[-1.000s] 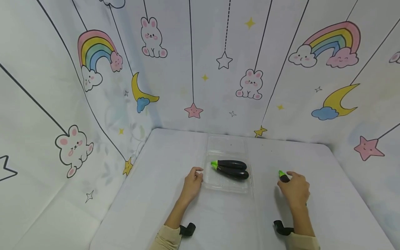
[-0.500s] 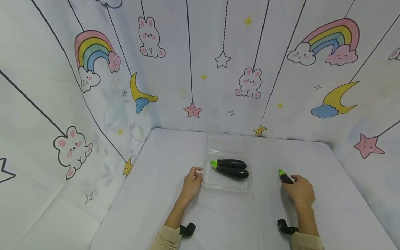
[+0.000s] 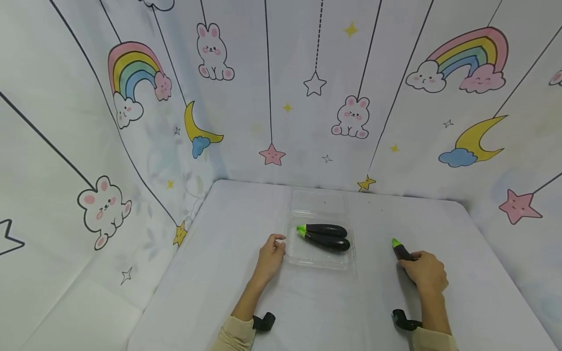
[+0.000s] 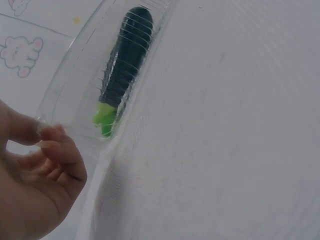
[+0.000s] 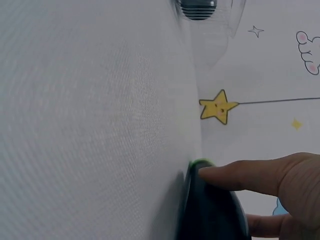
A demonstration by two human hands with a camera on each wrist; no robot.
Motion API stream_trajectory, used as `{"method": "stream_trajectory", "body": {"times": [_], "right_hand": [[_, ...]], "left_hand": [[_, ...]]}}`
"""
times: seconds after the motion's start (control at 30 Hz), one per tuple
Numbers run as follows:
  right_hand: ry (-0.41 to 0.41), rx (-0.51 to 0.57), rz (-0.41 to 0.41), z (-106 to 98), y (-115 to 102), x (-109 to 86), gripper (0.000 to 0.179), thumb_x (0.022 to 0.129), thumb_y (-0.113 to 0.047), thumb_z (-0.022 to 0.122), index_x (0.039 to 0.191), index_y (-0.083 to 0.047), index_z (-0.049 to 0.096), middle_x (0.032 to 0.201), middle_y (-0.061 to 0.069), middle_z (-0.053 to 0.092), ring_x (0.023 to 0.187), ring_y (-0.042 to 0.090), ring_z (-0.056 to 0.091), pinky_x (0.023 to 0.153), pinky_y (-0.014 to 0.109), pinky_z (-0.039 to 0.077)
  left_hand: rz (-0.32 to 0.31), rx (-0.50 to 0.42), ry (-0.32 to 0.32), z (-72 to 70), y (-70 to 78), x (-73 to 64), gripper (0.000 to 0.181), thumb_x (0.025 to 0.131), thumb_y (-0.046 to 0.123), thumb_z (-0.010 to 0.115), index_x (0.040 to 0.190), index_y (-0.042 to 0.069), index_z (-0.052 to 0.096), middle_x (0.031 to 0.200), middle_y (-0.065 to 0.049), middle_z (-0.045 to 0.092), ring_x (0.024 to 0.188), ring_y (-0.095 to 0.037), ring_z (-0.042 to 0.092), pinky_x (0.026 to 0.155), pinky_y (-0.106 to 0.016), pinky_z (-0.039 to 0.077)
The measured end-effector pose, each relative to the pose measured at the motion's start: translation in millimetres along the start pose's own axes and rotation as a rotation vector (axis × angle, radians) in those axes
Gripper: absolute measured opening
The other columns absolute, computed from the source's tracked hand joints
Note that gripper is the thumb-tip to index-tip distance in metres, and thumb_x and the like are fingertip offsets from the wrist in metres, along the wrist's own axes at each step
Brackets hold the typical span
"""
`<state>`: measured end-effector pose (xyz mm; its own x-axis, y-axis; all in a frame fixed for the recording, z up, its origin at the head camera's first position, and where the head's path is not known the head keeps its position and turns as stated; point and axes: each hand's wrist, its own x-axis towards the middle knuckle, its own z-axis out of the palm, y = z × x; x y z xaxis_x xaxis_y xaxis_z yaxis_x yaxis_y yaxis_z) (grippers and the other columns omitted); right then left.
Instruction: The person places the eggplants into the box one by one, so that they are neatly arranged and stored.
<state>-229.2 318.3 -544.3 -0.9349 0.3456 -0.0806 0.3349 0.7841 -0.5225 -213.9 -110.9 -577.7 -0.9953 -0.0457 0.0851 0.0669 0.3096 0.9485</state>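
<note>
My left hand [image 3: 269, 259] pinches the left rim of a clear plastic box [image 3: 303, 259], thumb and fingertips at its edge in the left wrist view. Two dark eggplants [image 3: 326, 243] with bright green stem ends lie side by side in the box; one eggplant [image 4: 131, 55] shows through the ribbed wall. To the right of the box, my right hand [image 3: 427, 273] holds a third eggplant [image 3: 400, 251], green end pointing away from me. In the right wrist view the thumb and a finger lie on either side of that eggplant [image 5: 210, 215], low over the table, its shadow beside it.
The box's clear lid [image 3: 318, 201] lies folded back behind it on the white tabletop [image 3: 237, 219]. A curtain [image 3: 298, 131] printed with rabbits, stars and rainbows stands around the table's back and sides. Each wrist wears a black camera mount [image 3: 264, 321].
My right hand has moved right and slightly toward me along the eggplant, so more of its dark body shows. The left hand and the box have stayed where they were.
</note>
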Motion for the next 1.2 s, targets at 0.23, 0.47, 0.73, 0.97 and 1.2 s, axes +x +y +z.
{"method": "stream_trajectory", "body": {"times": [0.23, 0.47, 0.73, 0.97, 1.2], "right_hand": [[0.013, 0.007, -0.009, 2, 0, 0.2, 0.059, 0.085, -0.038, 0.078, 0.124, 0.006, 0.067, 0.115, 0.037, 0.065, 0.09, 0.05, 0.066, 0.06, 0.05, 0.047], [0.029, 0.017, -0.025, 0, -1, -0.3, 0.06, 0.085, -0.039, 0.08, 0.123, 0.005, 0.068, 0.117, 0.035, 0.066, 0.092, 0.05, 0.066, 0.057, 0.044, 0.045], [0.046, 0.031, -0.054, -5, -8, -2.2, 0.059, 0.087, -0.037, 0.079, 0.126, 0.007, 0.067, 0.119, 0.034, 0.067, 0.094, 0.049, 0.066, 0.056, 0.039, 0.045], [0.049, 0.036, -0.069, -6, -11, -2.0, 0.057, 0.088, -0.036, 0.079, 0.126, 0.005, 0.067, 0.119, 0.032, 0.068, 0.097, 0.049, 0.066, 0.058, 0.039, 0.045], [0.04, 0.043, -0.114, -8, -19, -3.2, 0.059, 0.089, -0.038, 0.079, 0.131, 0.002, 0.066, 0.123, 0.028, 0.069, 0.102, 0.047, 0.066, 0.063, 0.041, 0.047]], "left_hand": [[-0.008, 0.008, -0.003, 0.3, -0.3, 0.4, 0.028, 0.108, 0.015, 0.051, 0.133, 0.004, 0.059, 0.09, -0.008, 0.064, 0.07, -0.013, 0.056, 0.06, -0.024, 0.046], [-0.005, 0.023, 0.008, 0.4, 0.2, 0.2, 0.028, 0.108, 0.014, 0.052, 0.132, 0.003, 0.059, 0.089, -0.009, 0.064, 0.07, -0.012, 0.057, 0.062, -0.025, 0.047], [-0.013, 0.033, 0.007, 0.2, 1.5, -0.6, 0.029, 0.108, 0.015, 0.051, 0.133, 0.003, 0.059, 0.089, -0.007, 0.064, 0.071, -0.013, 0.057, 0.063, -0.025, 0.047], [-0.01, 0.043, 0.018, 0.8, 0.8, -0.4, 0.028, 0.107, 0.015, 0.053, 0.132, 0.003, 0.06, 0.088, -0.005, 0.063, 0.071, -0.011, 0.058, 0.064, -0.025, 0.049], [0.007, 0.043, 0.02, 1.1, 1.2, 0.0, 0.029, 0.107, 0.014, 0.052, 0.132, 0.002, 0.059, 0.088, -0.005, 0.062, 0.071, -0.012, 0.057, 0.063, -0.026, 0.048]]}}
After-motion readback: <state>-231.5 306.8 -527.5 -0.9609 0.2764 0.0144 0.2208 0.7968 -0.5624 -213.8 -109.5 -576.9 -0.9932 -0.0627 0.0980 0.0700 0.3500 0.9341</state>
